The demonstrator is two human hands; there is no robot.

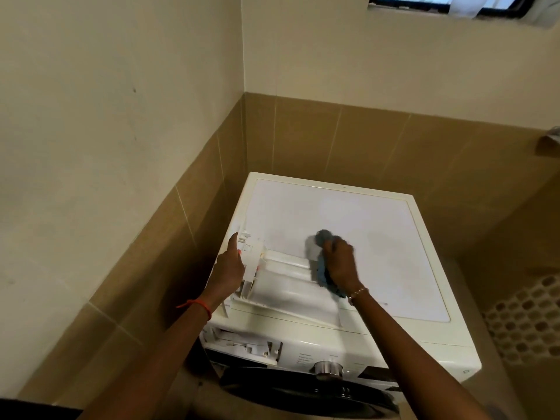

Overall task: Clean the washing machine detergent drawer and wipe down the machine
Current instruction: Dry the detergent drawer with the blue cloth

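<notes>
The white soap drawer (288, 283) is out of the washing machine (378, 237) and lies flat on its lid, at about 7 o'clock. Just below it, on the front, is the open slot (239, 344) where it belongs. Up on the lid it is easy to reach, and it has something firm under it. The left hand (230, 265), at 9 o'clock from the drawer, holds its left wall. One finger lies straight along the wall, and the others seem to curl over the edge. I think this stops the drawer from sliding. The right hand (341, 262), at 3 o'clock from the drawer, is squeezed tight round a bunched blue cloth (324, 236). The cloth pokes out above the knuckles and below the wrist. It touches the drawer's right end, so I think the drawer is being rubbed clean. The bare lid toward 1 o'clock and the front with the knob (328, 368) probably get wiped later.
</notes>
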